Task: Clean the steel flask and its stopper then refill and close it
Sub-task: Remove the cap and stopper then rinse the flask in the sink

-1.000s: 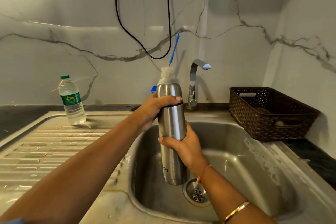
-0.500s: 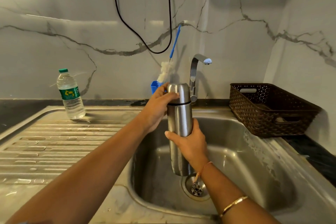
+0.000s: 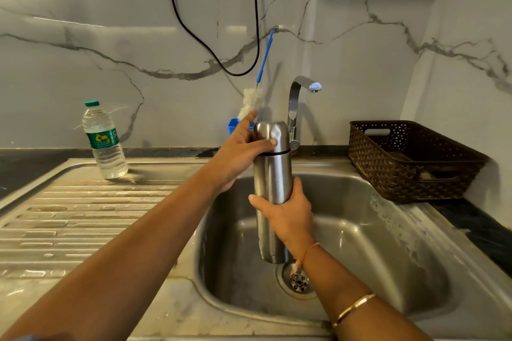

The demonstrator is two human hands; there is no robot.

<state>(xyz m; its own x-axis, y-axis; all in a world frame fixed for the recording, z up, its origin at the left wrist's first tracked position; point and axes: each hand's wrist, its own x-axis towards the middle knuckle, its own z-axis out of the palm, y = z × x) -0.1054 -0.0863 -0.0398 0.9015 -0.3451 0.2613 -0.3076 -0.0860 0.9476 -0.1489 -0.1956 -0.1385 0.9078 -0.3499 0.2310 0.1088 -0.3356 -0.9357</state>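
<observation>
Head view, single entry.

- Left hand (image 3: 235, 158): the arm is stretched forward from the lower left across the draining board (image 3: 69, 216). The thumb is laid across the front of the cap (image 3: 273, 135), and the index finger is extended upward past the cap's left edge. The remaining fingers are hidden behind the cap, which is pinched between them and the thumb.
- Right hand (image 3: 288, 219): the arm is raised from the lower right, with a bangle (image 3: 353, 309) and a thread (image 3: 307, 253) worn at the wrist. The hand is wrapped round the mid-body of the steel flask (image 3: 273, 183), with the thumb seen at the left and the fingers curled behind.
- Steel flask: it is held upright over the sink (image 3: 388, 243), capped, in front of the tap (image 3: 293, 108). Its base is seen just above the drain (image 3: 298, 281).
- Surroundings: a plastic water bottle (image 3: 104, 141) is stood at the back of the draining board, and a bottle brush (image 3: 264, 58) is propped in a blue holder (image 3: 234, 124) behind the flask. A brown basket (image 3: 410, 163) is placed to the right of the sink.
</observation>
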